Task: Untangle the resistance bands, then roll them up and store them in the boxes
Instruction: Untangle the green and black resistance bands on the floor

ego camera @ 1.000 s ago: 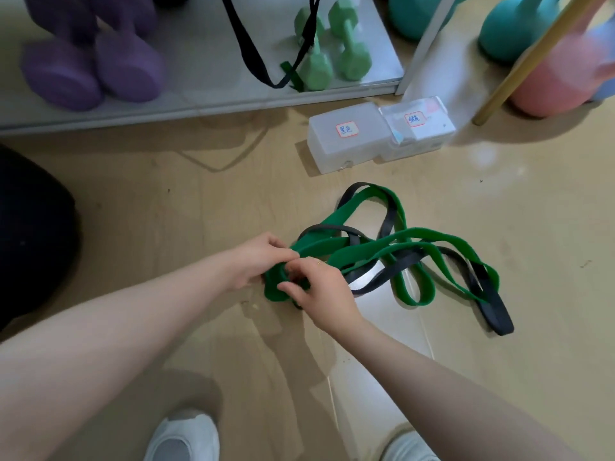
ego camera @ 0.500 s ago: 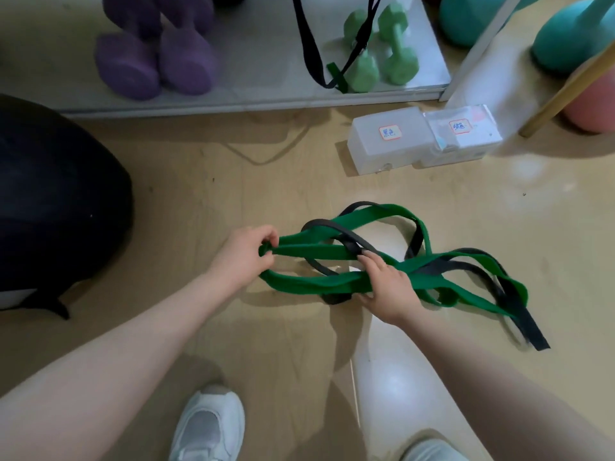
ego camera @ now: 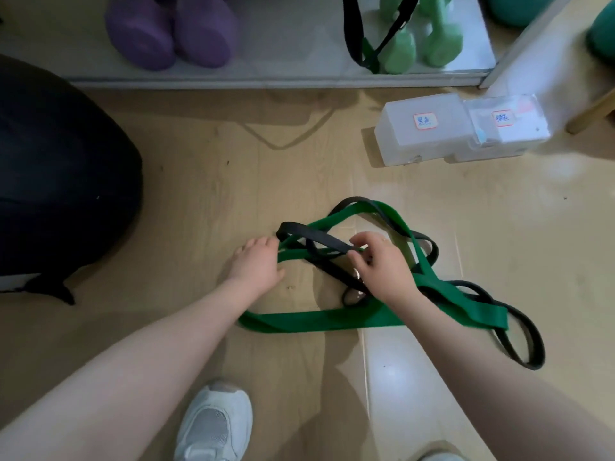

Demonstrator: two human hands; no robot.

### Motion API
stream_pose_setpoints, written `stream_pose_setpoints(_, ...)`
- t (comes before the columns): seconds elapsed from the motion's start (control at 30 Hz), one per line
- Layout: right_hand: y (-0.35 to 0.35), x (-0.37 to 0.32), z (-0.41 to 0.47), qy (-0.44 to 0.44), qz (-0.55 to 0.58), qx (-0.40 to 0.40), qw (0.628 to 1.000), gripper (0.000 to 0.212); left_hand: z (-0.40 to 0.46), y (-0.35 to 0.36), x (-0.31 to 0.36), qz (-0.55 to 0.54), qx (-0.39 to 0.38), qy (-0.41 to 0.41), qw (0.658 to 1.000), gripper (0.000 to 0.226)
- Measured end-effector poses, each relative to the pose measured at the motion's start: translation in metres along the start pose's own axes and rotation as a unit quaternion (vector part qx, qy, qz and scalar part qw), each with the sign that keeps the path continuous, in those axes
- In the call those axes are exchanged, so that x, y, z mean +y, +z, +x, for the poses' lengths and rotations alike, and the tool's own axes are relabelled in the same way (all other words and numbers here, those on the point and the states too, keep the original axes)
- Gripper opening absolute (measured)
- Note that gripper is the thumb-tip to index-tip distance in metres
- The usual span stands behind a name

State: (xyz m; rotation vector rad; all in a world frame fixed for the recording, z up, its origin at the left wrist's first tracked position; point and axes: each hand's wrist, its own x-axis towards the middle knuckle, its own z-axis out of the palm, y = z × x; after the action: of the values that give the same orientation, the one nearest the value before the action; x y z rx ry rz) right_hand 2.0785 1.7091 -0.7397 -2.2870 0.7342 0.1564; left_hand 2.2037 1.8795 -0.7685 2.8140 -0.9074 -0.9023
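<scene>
- Near the middle of the frame, a green band and a black band are lying tangled together on the wooden floor, their loops crossing over and under one another.
- One broad green stretch is running flat across the floor below the hands, from the centre toward the lower right, where a black loop is trailing out furthest.
- The person's left hand is sitting at the left end of the tangle, fingers curled round the green loop there; how firmly it is gripping cannot be told.
- The person's right hand is hovering over the knot just right of centre, fingertips bent inward and pinching the black band where it is crossing the green one.
- Both bare forearms are reaching in from the bottom corners of the frame.
- Two clear plastic boxes are standing side by side at the upper right, lids on, each wearing a small label with handwriting too small to read; they are sitting well apart from the bands.
- Along the top of the frame, a grey shelf is carrying purple dumbbells at the upper left and green dumbbells at the upper right.
- A black strap is hanging down in front of the green dumbbells.
- A large black bag-like shape is filling the left edge.
- A white shoe is showing at the bottom centre, between the two forearms.
</scene>
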Motion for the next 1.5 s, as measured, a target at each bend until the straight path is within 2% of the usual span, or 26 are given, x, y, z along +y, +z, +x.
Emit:
stream_pose_setpoints(0.17,0.025,-0.014,0.028,-0.079,-0.089,-0.084,0.989,0.046,0.017,0.009,0.011,-0.07,0.035,0.011,0.997,0.04)
stream_pose_setpoints(0.23,0.041,-0.019,0.038,-0.065,-0.11,-0.082,0.988,0.044,0.02,0.011,0.013,-0.072,0.053,0.023,0.996,0.041)
stream_pose_setpoints(0.33,0.05,-0.02,0.045,-0.05,-0.155,-0.059,0.985,0.032,0.018,0.019,0.015,-0.048,0.087,0.05,0.994,0.029)
stream_pose_setpoints(0.47,0.03,-0.006,0.046,0.016,-0.055,0.014,0.998,0.03,0.007,0.022,0.009,-0.024,0.074,0.109,0.991,0.028)
stream_pose_setpoints(0.57,0.0,0.003,0.055,0.105,0.064,0.09,0.988,0.027,-0.002,0.017,0.001,-0.062,0.053,0.145,0.986,0.03)
stream_pose_setpoints(0.67,-0.029,0.012,0.065,0.19,0.16,0.147,0.957,0.023,-0.008,-0.001,-0.015,-0.115,0.096,0.121,0.981,0.026)
stream_pose_setpoints(0.77,-0.042,0.018,0.064,0.222,0.186,0.166,0.943,0.013,-0.01,-0.024,-0.035,-0.149,0.173,0.084,0.97,0.019)
stream_pose_setpoints(0.87,-0.041,0.018,0.058,0.241,0.203,0.176,0.933,0.016,-0.015,-0.038,-0.041,-0.202,0.226,0.027,0.953,0.019)
stream_pose_setpoints(0.97,-0.04,0.018,0.058,0.275,0.241,0.205,0.908,0.016,-0.019,-0.043,-0.037,-0.331,0.262,-0.074,0.903,0.014)
stream_pose_setpoints(1.03,-0.042,0.023,0.059,0.317,0.288,0.241,0.871,0.015,-0.019,-0.045,-0.038,-0.41,0.277,-0.122,0.86,0.013)
stream_pose_setpoints(1.07,-0.043,0.027,0.059,0.341,0.306,0.257,0.851,0.016,-0.016,-0.045,-0.041,-0.406,0.279,-0.127,0.861,0.013)
stream_pose_setpoints(1.13,-0.044,0.038,0.054,0.389,0.312,0.259,0.827,0.014,-0.01,-0.039,-0.048,-0.315,0.245,-0.108,0.91,0.014)
stream_pose_setpoints(1.2,-0.042,0.05,0.046,0.418,0.242,0.208,0.851,0.013,-0.004,-0.027,-0.053,-0.233,0.147,-0.106,0.955,0.016)
stream_pose_setpoints(1.27,-0.039,0.055,0.038,0.421,0.125,0.118,0.891,0.019,-0.001,-0.016,-0.049,-0.19,0.028,-0.12,0.974,0.027)
stream_pose_setpoints(1.3,-0.037,0.054,0.035,0.411,0.056,0.078,0.906,0.024,0.001,-0.012,-0.044,-0.176,-0.002,-0.111,0.978,0.035)
stream_pose_setpoints(1.37,-0.034,0.047,0.033,0.351,-0.066,0.068,0.932,0.04,0.006,-0.008,-0.032,-0.169,0.011,-0.055,0.984,0.044)
stream_pose_setpoints(1.43,-0.033,0.03,0.037,0.223,-0.11,0.113,0.962,0.043,0.016,-0.009,-0.016,-0.154,0.054,0.007,0.987,0.044)
stream_pose_setpoints(1.5,-0.029,0.013,0.046,0.098,-0.129,0.113,0.98,0.041,0.027,-0.01,0.0,-0.118,0.066,0.05,0.99,0.043)
